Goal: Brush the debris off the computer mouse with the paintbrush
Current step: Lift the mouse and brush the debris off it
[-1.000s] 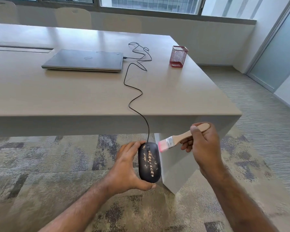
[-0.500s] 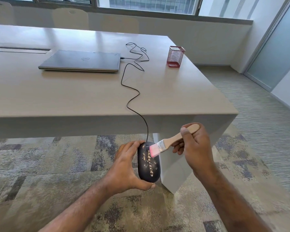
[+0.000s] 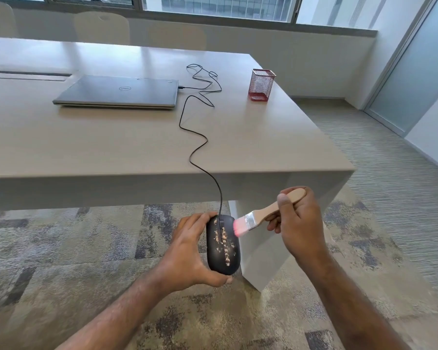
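Observation:
A black computer mouse hangs in the air in front of the table edge, above the carpet. My left hand grips it from the left side and underneath. Tan crumbs of debris run down the middle of its top. My right hand holds a paintbrush by its wooden handle. The pink bristles touch the mouse's upper right edge. The mouse's black cable runs up over the table edge.
A beige table carries a closed grey laptop and a red mesh pen cup at the back right. The table's white leg panel stands just right of the mouse. Patterned carpet lies below.
The brush first moved left onto the mouse's top front, then slid back to its right edge. Crumbs near the front look thinner. My left hand has kept hold of the mouse.

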`<state>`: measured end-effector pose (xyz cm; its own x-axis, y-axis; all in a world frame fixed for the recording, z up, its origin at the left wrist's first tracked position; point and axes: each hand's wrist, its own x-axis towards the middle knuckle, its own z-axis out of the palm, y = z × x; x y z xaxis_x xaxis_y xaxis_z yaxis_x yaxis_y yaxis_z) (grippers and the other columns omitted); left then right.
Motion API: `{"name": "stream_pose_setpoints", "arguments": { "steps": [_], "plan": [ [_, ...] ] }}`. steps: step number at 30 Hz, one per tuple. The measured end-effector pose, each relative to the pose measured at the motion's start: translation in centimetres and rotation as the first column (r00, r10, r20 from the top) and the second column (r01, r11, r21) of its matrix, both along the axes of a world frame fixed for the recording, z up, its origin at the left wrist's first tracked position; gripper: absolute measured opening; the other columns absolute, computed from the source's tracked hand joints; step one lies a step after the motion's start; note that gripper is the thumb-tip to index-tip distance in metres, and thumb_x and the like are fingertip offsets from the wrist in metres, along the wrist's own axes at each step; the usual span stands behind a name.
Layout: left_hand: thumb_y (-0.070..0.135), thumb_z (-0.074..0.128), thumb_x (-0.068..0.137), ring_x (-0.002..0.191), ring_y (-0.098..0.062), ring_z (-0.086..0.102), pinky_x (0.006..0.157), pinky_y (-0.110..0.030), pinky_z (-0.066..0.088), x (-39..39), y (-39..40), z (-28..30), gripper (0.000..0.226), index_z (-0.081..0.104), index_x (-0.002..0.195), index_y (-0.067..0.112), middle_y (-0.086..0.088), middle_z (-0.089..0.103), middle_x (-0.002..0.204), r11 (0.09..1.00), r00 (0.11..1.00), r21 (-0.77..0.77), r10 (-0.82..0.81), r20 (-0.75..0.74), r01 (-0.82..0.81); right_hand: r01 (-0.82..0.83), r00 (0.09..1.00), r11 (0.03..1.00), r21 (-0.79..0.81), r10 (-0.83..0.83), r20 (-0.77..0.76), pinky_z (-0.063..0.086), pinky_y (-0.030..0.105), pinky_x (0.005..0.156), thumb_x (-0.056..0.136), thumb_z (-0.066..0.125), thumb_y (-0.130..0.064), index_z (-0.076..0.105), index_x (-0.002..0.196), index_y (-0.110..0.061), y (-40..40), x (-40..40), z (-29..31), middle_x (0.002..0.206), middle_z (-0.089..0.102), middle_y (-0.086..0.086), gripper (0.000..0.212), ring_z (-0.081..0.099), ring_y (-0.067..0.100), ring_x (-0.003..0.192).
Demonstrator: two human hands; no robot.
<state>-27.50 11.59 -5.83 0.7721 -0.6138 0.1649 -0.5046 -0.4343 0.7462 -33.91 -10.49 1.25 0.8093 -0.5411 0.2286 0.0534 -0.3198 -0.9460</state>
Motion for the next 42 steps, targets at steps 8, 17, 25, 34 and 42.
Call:
{"name": "stream_pose_setpoints", "arguments": {
  "steps": [8, 17, 25, 34, 42],
  "plan": [
    [0.061, 0.09, 0.038, 0.132, 0.0, 0.031, 0.111, -0.027, 0.033, 0.1, -0.2, 0.1, 0.124, 0.032, 0.146, 0.038, 0.034, 0.033, 0.133, 1.0, 1.0, 0.002, 0.016, -0.021, -0.016, -0.06, 0.998, 0.997, 0.057, 0.058, 0.036, 0.049, 0.026, 0.045, 0.103, 0.048, -0.015, 0.049, 0.092, -0.023, 0.8, -0.4, 0.0, 0.067, 0.068, 0.019, 0.014, 0.063, 0.021, 0.047],
    [0.06, 0.09, 0.038, 0.131, 0.009, 0.026, 0.112, -0.028, 0.032, 0.2, -0.5, 0.0, 0.126, 0.032, 0.147, 0.037, 0.034, 0.033, 0.133, 0.999, 0.997, -0.007, 0.039, -0.067, -0.04, -0.071, 0.994, 0.996, 0.06, 0.065, 0.092, 0.049, 0.023, 0.045, 0.103, 0.048, -0.014, 0.05, 0.094, -0.024, 0.8, -1.1, 0.2, 0.065, 0.067, 0.019, 0.013, 0.064, 0.021, 0.048],
    [0.056, 0.092, 0.039, 0.13, 0.003, 0.029, 0.114, -0.028, 0.03, 0.6, -0.6, 0.0, 0.126, 0.034, 0.148, 0.031, 0.019, 0.038, 0.134, 0.998, 0.993, -0.012, 0.059, -0.099, -0.06, -0.002, 0.995, 1.0, 0.016, 0.001, 0.096, 0.049, 0.025, 0.047, 0.103, 0.049, -0.016, 0.05, 0.095, -0.024, 0.3, -1.6, 0.2, 0.07, 0.066, 0.02, 0.012, 0.065, 0.024, 0.052],
    [0.058, 0.093, 0.037, 0.131, -0.002, 0.031, 0.113, -0.029, 0.028, 0.6, -0.6, -0.2, 0.131, 0.031, 0.15, 0.034, 0.017, 0.037, 0.137, 0.997, 0.989, 0.005, 0.075, -0.129, -0.075, -0.029, 0.996, 1.0, 0.002, 0.029, 0.079, 0.05, 0.026, 0.049, 0.103, 0.049, -0.014, 0.05, 0.095, -0.021, 0.6, -2.1, 0.1, 0.068, 0.066, 0.017, 0.011, 0.065, 0.023, 0.052],
    [0.058, 0.092, 0.037, 0.131, -0.002, 0.03, 0.113, -0.027, 0.027, 0.5, -0.7, -0.2, 0.129, 0.031, 0.149, 0.035, 0.018, 0.037, 0.136, 0.998, 0.993, 0.015, 0.058, -0.107, -0.057, -0.025, 0.999, 1.0, -0.004, 0.025, 0.039, 0.049, 0.025, 0.049, 0.103, 0.049, -0.015, 0.048, 0.092, -0.023, 1.2, -1.9, -0.2, 0.072, 0.067, 0.02, 0.013, 0.064, 0.019, 0.051]
  ]
}}
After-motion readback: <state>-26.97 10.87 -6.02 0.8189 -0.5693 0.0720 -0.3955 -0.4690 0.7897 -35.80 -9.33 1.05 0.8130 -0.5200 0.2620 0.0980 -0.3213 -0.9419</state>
